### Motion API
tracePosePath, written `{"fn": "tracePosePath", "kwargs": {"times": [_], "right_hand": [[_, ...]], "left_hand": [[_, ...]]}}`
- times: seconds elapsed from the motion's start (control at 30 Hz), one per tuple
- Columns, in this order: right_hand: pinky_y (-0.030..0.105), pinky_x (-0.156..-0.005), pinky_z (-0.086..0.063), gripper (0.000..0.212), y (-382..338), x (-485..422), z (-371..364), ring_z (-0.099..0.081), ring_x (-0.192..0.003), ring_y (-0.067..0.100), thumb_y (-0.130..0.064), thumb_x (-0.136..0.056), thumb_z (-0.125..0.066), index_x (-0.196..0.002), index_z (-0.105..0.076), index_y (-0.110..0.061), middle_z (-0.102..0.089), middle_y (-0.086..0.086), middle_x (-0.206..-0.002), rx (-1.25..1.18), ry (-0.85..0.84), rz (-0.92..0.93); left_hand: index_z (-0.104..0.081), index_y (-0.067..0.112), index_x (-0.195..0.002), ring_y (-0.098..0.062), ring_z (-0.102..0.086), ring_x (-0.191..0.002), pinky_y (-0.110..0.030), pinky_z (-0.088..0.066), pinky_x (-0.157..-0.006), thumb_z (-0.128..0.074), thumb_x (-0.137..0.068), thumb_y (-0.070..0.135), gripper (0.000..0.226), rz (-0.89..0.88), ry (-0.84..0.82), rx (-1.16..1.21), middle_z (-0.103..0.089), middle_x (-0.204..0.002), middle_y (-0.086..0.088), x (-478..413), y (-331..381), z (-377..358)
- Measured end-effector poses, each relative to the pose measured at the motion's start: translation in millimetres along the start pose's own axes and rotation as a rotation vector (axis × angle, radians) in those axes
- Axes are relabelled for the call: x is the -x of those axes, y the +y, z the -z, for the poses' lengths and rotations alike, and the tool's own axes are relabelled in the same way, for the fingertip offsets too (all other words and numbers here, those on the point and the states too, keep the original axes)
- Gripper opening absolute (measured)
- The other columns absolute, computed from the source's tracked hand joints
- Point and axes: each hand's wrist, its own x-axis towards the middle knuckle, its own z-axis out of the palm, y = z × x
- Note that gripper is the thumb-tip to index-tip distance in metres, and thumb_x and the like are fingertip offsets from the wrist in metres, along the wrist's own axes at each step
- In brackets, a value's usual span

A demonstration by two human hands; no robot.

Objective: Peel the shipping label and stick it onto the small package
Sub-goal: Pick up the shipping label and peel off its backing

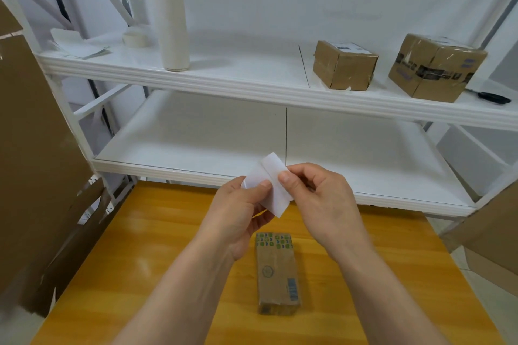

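label (267,176), white and blank on the side facing the camera, held up at centre frame above the far edge of the table. pinched at its left part by the left hand (241,213), thumb on the near face and fingers behind. pinched at its right part by the right hand (319,196), thumb tip pressed on the near face, fingers curled behind. both hands closed on the same sheet, thumbs close together, a crease or layer edge running slantwise between them; cannot tell whether backing and sticker have parted.

small package (277,272) lower centre, flat on the wooden table (140,246), long side pointing away from the camera, below the hands and not touched by either. brown wrap, green and blue pattern at its far end, blue printed mark near its near right corner.

white shelf unit (252,84) across the upper half of the frame, just behind the table. on the upper shelf: tall white bottle (171,28) upper left with clear open neck, tape roll (136,38) just left of it, loose white sheets (75,43) further left. two taped cardboard boxes upper right, the smaller box (343,66) bearing a white label on top, the larger box (436,67) right of it, apart. dark-handled tool (492,97) at far right, beside the larger box. brown cardboard panels (33,148) along the left edge of the frame.
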Motion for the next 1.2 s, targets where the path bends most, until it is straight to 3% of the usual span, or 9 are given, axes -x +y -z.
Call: {"fn": "tracePosePath", "kwargs": {"times": [0.13,0.3,0.43,0.6,0.7,0.83,1.0,1.1,1.2], "right_hand": [[0.038,-0.078,-0.059,0.014,0,1,-1,-0.069,-0.083,0.008,-0.041,-0.084,-0.074,-0.092,-0.075,-0.029,-0.075,-0.013,-0.084,-0.02,-0.033,-0.037],[0.044,-0.079,-0.059,0.01,2,2,-1,-0.07,-0.08,0.016,-0.03,-0.083,-0.076,-0.079,-0.071,-0.023,-0.075,-0.004,-0.079,-0.07,-0.017,-0.108],[0.051,-0.083,-0.059,0.007,1,2,1,-0.072,-0.086,0.03,-0.023,-0.085,-0.076,-0.082,-0.071,-0.019,-0.077,0.006,-0.082,-0.255,-0.014,-0.193],[0.056,-0.085,-0.058,0.005,0,4,2,-0.073,-0.087,0.031,-0.022,-0.085,-0.075,-0.085,-0.071,-0.019,-0.077,0.005,-0.081,-0.263,0.0,-0.177],[0.056,-0.086,-0.058,0.005,1,5,2,-0.073,-0.087,0.028,-0.025,-0.085,-0.075,-0.086,-0.071,-0.022,-0.077,0.003,-0.083,-0.243,-0.006,-0.164],[0.054,-0.087,-0.058,0.004,2,7,4,-0.073,-0.086,0.025,-0.024,-0.086,-0.074,-0.088,-0.072,-0.022,-0.078,0.002,-0.083,-0.25,-0.006,-0.153],[0.056,-0.086,-0.057,0.004,3,7,3,-0.072,-0.084,0.027,-0.024,-0.085,-0.075,-0.087,-0.073,-0.023,-0.077,0.003,-0.082,-0.248,0.007,-0.146],[0.054,-0.086,-0.058,0.005,2,7,4,-0.074,-0.085,0.025,-0.025,-0.085,-0.075,-0.089,-0.073,-0.025,-0.078,0.002,-0.083,-0.246,0.001,-0.139],[0.047,-0.086,-0.06,0.007,2,7,8,-0.075,-0.085,0.017,-0.022,-0.086,-0.074,-0.093,-0.072,-0.024,-0.079,-0.003,-0.085,-0.262,-0.005,-0.148]], "left_hand": [[-0.071,0.009,-0.109,-0.02,-0.066,-0.082,-0.034,-0.053,-0.072,-0.062,-0.094,0.011,0.017,-0.026,0.006,-0.029,-0.074,-0.093,-0.009,1,-1,1],[-0.071,0.011,-0.108,-0.021,-0.066,-0.082,-0.033,-0.053,-0.07,-0.062,-0.094,0.011,0.018,-0.045,-0.002,-0.052,-0.075,-0.091,-0.007,3,-2,3],[-0.07,0.01,-0.111,-0.018,-0.066,-0.078,-0.031,-0.053,-0.067,-0.059,-0.095,0.01,0.018,-0.015,-0.048,-0.016,-0.075,-0.088,-0.007,6,1,3],[-0.066,0.011,-0.114,-0.021,-0.068,-0.086,-0.031,-0.055,-0.065,-0.053,-0.1,0.012,0.02,-0.021,-0.044,-0.047,-0.075,-0.101,-0.01,9,0,0],[-0.054,0.019,-0.127,-0.023,-0.07,-0.095,-0.032,-0.056,-0.068,-0.057,-0.098,0.014,0.029,-0.086,0.044,-0.122,-0.071,-0.113,-0.01,10,-2,-3],[-0.038,0.036,-0.128,-0.021,-0.071,-0.089,-0.032,-0.059,-0.07,-0.058,-0.098,0.011,0.044,-0.206,0.108,-0.162,-0.069,-0.105,-0.009,13,-5,-6],[-0.065,0.029,-0.094,-0.019,-0.064,-0.086,-0.035,-0.051,-0.073,-0.052,-0.1,0.012,0.021,-0.26,0.077,-0.258,-0.069,-0.101,-0.005,15,-7,-7],[-0.067,0.024,-0.097,-0.02,-0.064,-0.091,-0.035,-0.051,-0.076,-0.061,-0.095,0.021,0.006,-0.211,0.057,-0.199,-0.068,-0.103,-0.003,18,-6,-9],[-0.063,0.019,-0.102,-0.023,-0.066,-0.094,-0.038,-0.053,-0.081,-0.068,-0.091,0.016,0.013,-0.208,0.078,-0.175,-0.067,-0.104,-0.004,16,-7,-8]]}}
